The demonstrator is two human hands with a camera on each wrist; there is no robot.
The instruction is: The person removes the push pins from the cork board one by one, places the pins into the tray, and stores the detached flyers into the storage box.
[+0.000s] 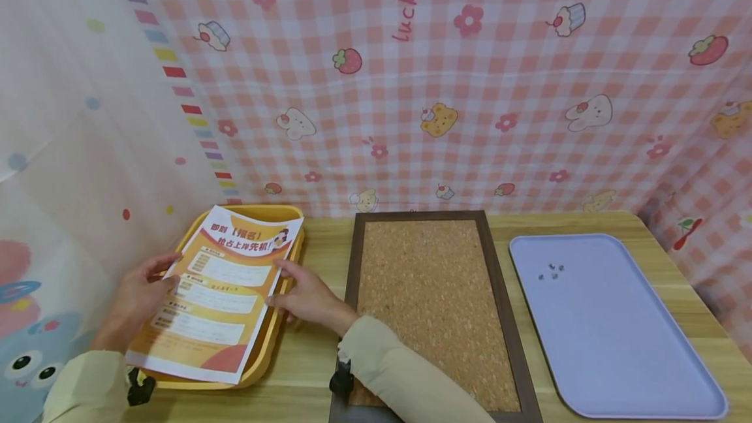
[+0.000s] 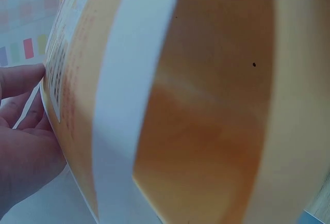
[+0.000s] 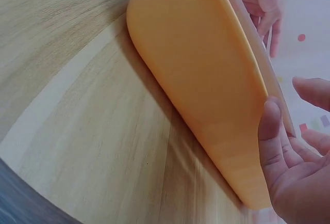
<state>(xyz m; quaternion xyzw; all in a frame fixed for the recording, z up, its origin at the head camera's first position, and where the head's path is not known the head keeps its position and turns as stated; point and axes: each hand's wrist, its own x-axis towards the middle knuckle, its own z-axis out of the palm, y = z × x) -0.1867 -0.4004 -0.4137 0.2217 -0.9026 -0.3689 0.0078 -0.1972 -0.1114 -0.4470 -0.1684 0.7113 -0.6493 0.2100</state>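
Note:
A printed orange-and-white sheet of paper (image 1: pixel 217 292) lies tilted over a yellow tray (image 1: pixel 258 371), its lower edge reaching past the near rim. My left hand (image 1: pixel 141 296) holds its left edge; in the left wrist view the fingers (image 2: pixel 20 82) meet the edge and the sheet bows above the tray. On the opposite edge, my right hand (image 1: pixel 308 296) holds the paper between thumb and fingers, close to the tray's right rim. The right wrist view shows the thumb (image 3: pixel 270 123) at that rim, with the index finger held apart. The fingertips under the paper are hidden.
A cork board (image 1: pixel 435 292) in a dark frame lies right of the yellow tray, partly under my right forearm. Farther right is a lavender tray (image 1: pixel 623 331) with several small metallic pieces (image 1: pixel 552 273). Patterned cloth (image 1: pixel 382 96) hangs behind the wooden table (image 1: pixel 317 247).

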